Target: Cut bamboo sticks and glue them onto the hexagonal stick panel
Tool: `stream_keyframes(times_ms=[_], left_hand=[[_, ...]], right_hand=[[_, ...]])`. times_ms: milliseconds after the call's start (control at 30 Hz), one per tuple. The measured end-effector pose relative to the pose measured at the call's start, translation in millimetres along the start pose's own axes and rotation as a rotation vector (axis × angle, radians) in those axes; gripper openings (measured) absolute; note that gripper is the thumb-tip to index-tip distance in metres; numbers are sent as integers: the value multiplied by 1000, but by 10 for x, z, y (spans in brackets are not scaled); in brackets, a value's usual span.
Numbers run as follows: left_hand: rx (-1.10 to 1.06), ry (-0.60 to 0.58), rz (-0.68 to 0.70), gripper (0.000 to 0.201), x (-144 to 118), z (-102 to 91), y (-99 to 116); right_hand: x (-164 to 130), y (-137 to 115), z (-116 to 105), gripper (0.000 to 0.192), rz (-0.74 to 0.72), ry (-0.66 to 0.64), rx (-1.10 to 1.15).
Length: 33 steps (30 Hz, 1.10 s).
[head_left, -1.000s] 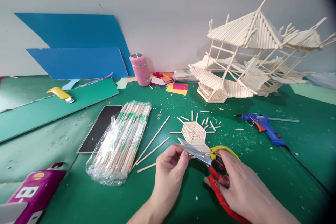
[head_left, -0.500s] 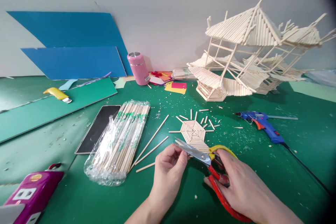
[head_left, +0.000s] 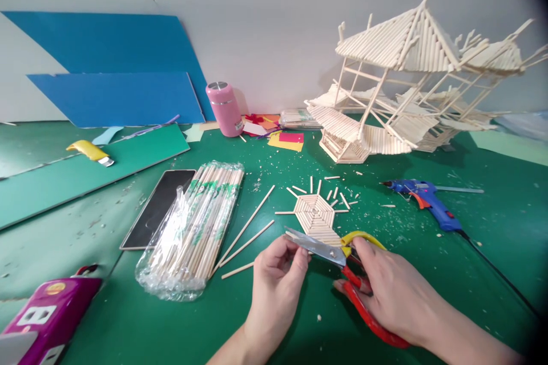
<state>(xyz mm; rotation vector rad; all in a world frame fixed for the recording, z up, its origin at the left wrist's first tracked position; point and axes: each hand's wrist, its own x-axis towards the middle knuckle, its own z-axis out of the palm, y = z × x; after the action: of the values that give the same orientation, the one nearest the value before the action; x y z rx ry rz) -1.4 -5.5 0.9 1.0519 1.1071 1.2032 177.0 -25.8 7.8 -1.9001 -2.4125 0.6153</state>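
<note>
Both hands (head_left: pixel 325 291) have barely shifted, scissors (head_left: pixel 338 265) still gripped.

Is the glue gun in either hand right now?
No. The blue glue gun lies on the green mat, apart from both hands; the right hand holds the scissors, and the left hand pinches at their blades.

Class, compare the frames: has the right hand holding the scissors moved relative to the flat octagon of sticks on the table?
No. The right hand keeps the scissors just below the stick octagon, blades at its lower edge as before; only the camera drifted.
</note>
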Motion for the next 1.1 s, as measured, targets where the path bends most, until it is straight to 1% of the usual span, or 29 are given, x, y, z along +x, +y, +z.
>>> stream_keyframes(times_ms=[233, 400, 567, 700, 900, 1100], left_hand=[[0, -13, 18, 10, -15, -8, 24], [5, -33, 26, 13, 2, -29, -4], [-22, -30, -6, 10, 25, -28, -38], [-31, -38, 6, 9, 11, -11, -23], [-45, -59, 18, 8, 2, -9, 2], [-86, -61, -4, 7, -4, -10, -20]], right_hand=[[39, 31, -5, 30, -31, -7, -36], [42, 57, 29, 27, -40, -6, -54], [30, 47, 33, 34, -44, 53, -60], [31, 3, 1, 38, -25, 75, -50], [-11, -32, -83, 39, 3, 49, -33], [-8, -38, -118, 39, -9, 33, -60]])
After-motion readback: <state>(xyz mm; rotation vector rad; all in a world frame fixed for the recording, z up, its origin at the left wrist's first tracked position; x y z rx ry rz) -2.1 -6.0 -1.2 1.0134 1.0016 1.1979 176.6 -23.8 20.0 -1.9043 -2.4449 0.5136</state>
